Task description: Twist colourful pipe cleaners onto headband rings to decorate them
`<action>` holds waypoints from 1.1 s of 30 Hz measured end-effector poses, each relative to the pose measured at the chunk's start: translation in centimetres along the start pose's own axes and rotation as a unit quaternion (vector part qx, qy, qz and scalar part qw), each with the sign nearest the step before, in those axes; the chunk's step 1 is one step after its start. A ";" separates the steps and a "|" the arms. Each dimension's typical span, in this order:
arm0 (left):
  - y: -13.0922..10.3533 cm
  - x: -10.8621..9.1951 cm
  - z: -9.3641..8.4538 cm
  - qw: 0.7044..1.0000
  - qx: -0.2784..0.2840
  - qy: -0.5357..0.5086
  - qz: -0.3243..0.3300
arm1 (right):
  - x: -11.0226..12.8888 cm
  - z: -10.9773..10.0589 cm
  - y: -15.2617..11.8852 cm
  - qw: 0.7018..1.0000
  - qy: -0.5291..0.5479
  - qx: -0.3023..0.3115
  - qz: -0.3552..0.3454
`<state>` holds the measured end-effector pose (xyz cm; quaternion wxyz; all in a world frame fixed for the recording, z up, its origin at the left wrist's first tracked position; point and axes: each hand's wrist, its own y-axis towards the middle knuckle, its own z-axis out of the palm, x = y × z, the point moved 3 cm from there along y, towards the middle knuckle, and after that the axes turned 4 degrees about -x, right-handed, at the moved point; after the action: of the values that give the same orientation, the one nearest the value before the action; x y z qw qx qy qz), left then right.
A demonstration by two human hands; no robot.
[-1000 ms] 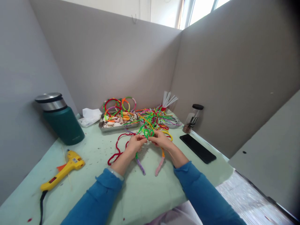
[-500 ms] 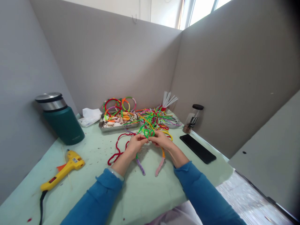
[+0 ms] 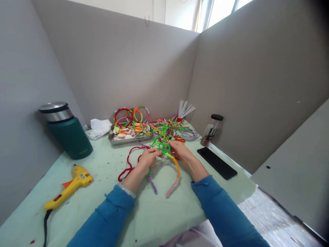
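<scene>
A headband (image 3: 177,168) wrapped in coloured pipe cleaner, with purple, yellow-green, orange and pink stretches, arches over the table, its two ends pointing toward me. My left hand (image 3: 149,159) pinches it near the top of the arch. At that top stand small loops of green pipe cleaner (image 3: 164,148). My right hand (image 3: 179,151) has its thumb and fingers closed at the right edge of those loops; the exact spot under the fingertips is hidden. Left of the headband, a dark red fuzzy strand (image 3: 128,169) lies bent on the table, partly behind my left hand.
Behind my hands are a metal tray (image 3: 128,141) of shells, several wrapped rings (image 3: 124,109) and a heap of pipe cleaners (image 3: 168,128). A yellow glue gun (image 3: 70,187) and a green bottle (image 3: 70,137) stand left. On the right are a black phone (image 3: 217,163) and a jar (image 3: 209,132).
My right hand has shifted slightly up and right, off the headband's top to the green loops. The headband has tilted, its pink end swinging left, and more of its yellow-green stretch shows.
</scene>
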<state>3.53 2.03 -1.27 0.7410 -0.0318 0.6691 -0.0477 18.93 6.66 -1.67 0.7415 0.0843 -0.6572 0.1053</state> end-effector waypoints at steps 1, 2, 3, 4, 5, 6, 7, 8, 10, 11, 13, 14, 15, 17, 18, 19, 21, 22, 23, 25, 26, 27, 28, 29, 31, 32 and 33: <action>0.0 0.1 0.0 1.000 0.019 -0.011 0.000 | -0.1 -0.1 0.1 1.000 0.010 0.020 0.001; 0.0 0.1 0.1 0.999 0.040 -0.022 -0.002 | -0.1 -0.1 0.0 0.999 0.015 0.050 0.001; -0.1 0.2 0.2 0.997 0.064 -0.031 -0.006 | -0.1 0.1 -0.1 0.996 0.019 0.086 0.001; -0.2 0.2 0.3 0.995 0.087 -0.038 -0.014 | 0.0 0.2 -0.3 0.992 0.025 0.124 0.002; -0.3 0.2 0.3 0.993 0.109 -0.044 -0.020 | 0.1 0.4 -0.6 0.987 0.030 0.159 0.002; -0.4 0.2 0.4 0.990 0.129 -0.046 -0.026 | 0.2 0.6 -0.9 0.982 0.034 0.188 0.002; -0.5 0.1 0.5 0.987 0.149 -0.047 -0.031 | 0.3 0.8 -1.2 0.976 0.036 0.213 0.003; -0.6 0.1 0.6 0.984 0.167 -0.047 -0.035 | 0.4 0.9 -1.4 0.972 0.038 0.232 0.006; -0.8 0.1 0.6 0.978 0.199 -0.050 -0.039 | 0.4 1.1 -1.7 0.966 0.041 0.255 0.013; -0.9 0.1 0.7 0.975 0.213 -0.052 -0.040 | 0.3 1.2 -1.8 0.964 0.041 0.261 0.015; -1.0 0.2 0.7 0.970 0.231 -0.054 -0.043 | 0.2 1.2 -1.8 0.963 0.041 0.267 0.017; -1.1 0.2 0.7 0.969 0.236 -0.051 -0.045 | 0.0 1.2 -1.8 0.963 0.041 0.266 0.017; -1.1 0.2 0.6 0.969 0.239 -0.046 -0.048 | -0.1 1.1 -1.7 0.964 0.040 0.264 0.017; -1.2 0.1 0.6 0.969 0.239 -0.040 -0.053 | -0.3 1.0 -1.7 0.966 0.039 0.256 0.016; -1.2 0.1 0.6 0.969 0.238 -0.041 -0.056 | -0.4 1.0 -1.6 0.967 0.037 0.252 0.016; -1.2 0.0 0.6 0.969 0.237 -0.045 -0.058 | -0.4 1.0 -1.6 0.968 0.036 0.248 0.014; -1.3 -0.1 0.7 0.968 0.237 -0.059 -0.061 | -0.5 1.0 -1.6 0.969 0.040 0.243 0.008; -1.3 -0.2 0.7 0.967 0.239 -0.066 -0.063 | -0.5 1.0 -1.6 0.969 0.046 0.242 0.003; -1.3 -0.2 0.7 0.966 0.241 -0.073 -0.064 | -0.5 1.0 -1.6 0.969 0.052 0.241 -0.001; -1.4 -0.4 0.7 0.964 0.244 -0.086 -0.066 | -0.4 1.0 -1.7 0.969 0.058 0.240 -0.009; -1.5 -0.4 0.7 0.964 0.242 -0.089 -0.067 | -0.4 1.1 -1.7 0.970 0.056 0.237 -0.012; -1.5 -0.5 0.6 0.965 0.239 -0.090 -0.068 | -0.4 1.1 -1.7 0.971 0.053 0.231 -0.015; -1.5 -0.5 0.6 0.965 0.235 -0.089 -0.069 | -0.3 1.1 -1.7 0.973 0.050 0.224 -0.019; -1.5 -0.5 0.5 0.966 0.232 -0.086 -0.071 | -0.3 1.2 -1.7 0.975 0.047 0.218 -0.022; -1.5 -0.4 0.5 0.967 0.230 -0.079 -0.075 | -0.3 1.3 -1.6 0.976 0.042 0.210 -0.029; -1.5 -0.4 0.5 0.967 0.230 -0.077 -0.077 | -0.3 1.4 -1.5 0.977 0.040 0.207 -0.031; -1.4 -0.3 0.5 0.967 0.229 -0.076 -0.078 | -0.3 1.4 -1.5 0.978 0.038 0.204 -0.033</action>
<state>3.94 0.62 -0.73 0.7711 0.0832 0.5778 -0.2543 17.90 4.85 -1.79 0.7366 0.2513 -0.5898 0.2155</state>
